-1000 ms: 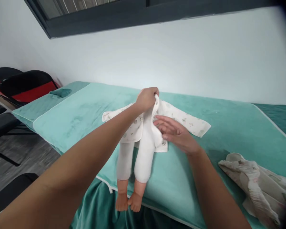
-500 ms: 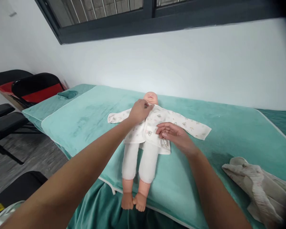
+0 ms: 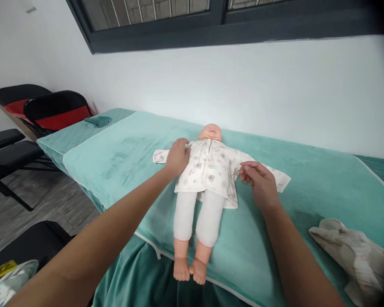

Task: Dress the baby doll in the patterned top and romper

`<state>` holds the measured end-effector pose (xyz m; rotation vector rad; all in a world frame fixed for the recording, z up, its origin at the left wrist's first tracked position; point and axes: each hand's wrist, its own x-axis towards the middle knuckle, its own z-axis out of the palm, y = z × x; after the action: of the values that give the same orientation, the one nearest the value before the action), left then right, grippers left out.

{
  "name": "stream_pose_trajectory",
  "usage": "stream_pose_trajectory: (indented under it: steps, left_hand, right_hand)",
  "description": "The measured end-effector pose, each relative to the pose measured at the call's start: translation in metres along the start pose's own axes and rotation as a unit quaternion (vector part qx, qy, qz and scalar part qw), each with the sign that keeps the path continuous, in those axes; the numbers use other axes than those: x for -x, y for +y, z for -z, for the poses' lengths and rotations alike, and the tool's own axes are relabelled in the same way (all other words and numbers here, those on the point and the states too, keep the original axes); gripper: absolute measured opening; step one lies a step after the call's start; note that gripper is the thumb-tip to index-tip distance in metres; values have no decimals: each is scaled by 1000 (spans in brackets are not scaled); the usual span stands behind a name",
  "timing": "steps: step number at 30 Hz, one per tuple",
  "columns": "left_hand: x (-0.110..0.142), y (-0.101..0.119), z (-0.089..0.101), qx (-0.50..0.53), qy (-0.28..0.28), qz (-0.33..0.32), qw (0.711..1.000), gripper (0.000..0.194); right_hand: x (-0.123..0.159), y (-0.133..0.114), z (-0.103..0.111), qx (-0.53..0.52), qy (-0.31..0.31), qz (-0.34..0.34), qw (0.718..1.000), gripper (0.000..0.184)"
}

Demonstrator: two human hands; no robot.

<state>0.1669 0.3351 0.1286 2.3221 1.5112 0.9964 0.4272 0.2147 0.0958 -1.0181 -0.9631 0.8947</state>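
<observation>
A baby doll (image 3: 211, 133) lies on its back on the bed, its bare feet towards me. It has on a white printed baby shirt (image 3: 208, 164), the front panels meeting down the middle, and white legs show below the hem. My left hand (image 3: 178, 157) is closed at the shirt's left shoulder, its fingertips partly hidden against the cloth. At the right-hand side, my right hand (image 3: 259, 181) pinches the shirt near the underarm, thumb and fingers together. Both sleeves lie spread outwards, partly covered by my hands.
A green padded cover (image 3: 121, 149) spreads over the bed (image 3: 70, 136), which stands against a white wall below a dark-framed window (image 3: 156, 36). Folded pale cloth (image 3: 355, 251) lies at the right. Black and red chairs (image 3: 59, 111) stand at the left.
My left hand has moved from the collar down and outward to the shoulder. My right hand has gone from the shirt front to its right side. The camera view has shifted slightly.
</observation>
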Motion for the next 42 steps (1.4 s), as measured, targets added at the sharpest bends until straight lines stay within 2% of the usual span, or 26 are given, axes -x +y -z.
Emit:
stream_pose_trajectory:
  steps: [2,4,6,8,11,15,17,21,24,26,31,36,42]
  left_hand:
    - [12,-38,9,-113,-46,-4,993,38]
    - [22,-70,17,-196,-78,22,977,48]
    - [25,-91,24,-246,-85,51,964,45]
    - [22,-102,27,-283,-80,50,954,40]
    - [12,-105,28,-331,-62,22,941,36]
    - [2,-107,25,-350,-40,27,935,38]
    - [0,-108,23,-349,-34,38,936,39]
    - [0,-108,21,-345,-19,72,936,41]
    - [1,-106,20,-332,2,89,939,45]
    - [2,-107,19,-317,17,100,943,49]
    - [5,-111,20,-273,20,122,954,57]
    - [5,-113,20,-257,15,132,957,63]
    - [6,-113,19,-236,44,176,955,61]
  right_hand:
    - [-3,3,3,14,72,2,997,14]
    - [-5,5,3,39,112,-9,993,14]
    - [-4,5,2,82,126,-20,988,14]
    - [-3,5,0,132,126,-17,983,15]
    - [-1,5,-3,188,134,-12,973,16]
    - [5,7,-1,238,127,-7,963,20]
    - [12,9,-3,262,90,25,960,19]
    - [37,13,-14,307,-56,117,943,16]
    - [60,16,-23,309,-109,146,933,32]
    - [73,17,-26,315,-100,143,933,36]
    - [92,16,-29,343,-47,99,933,8]
    - [98,13,-27,288,42,51,955,12]
    - [100,9,-26,199,88,41,975,21]
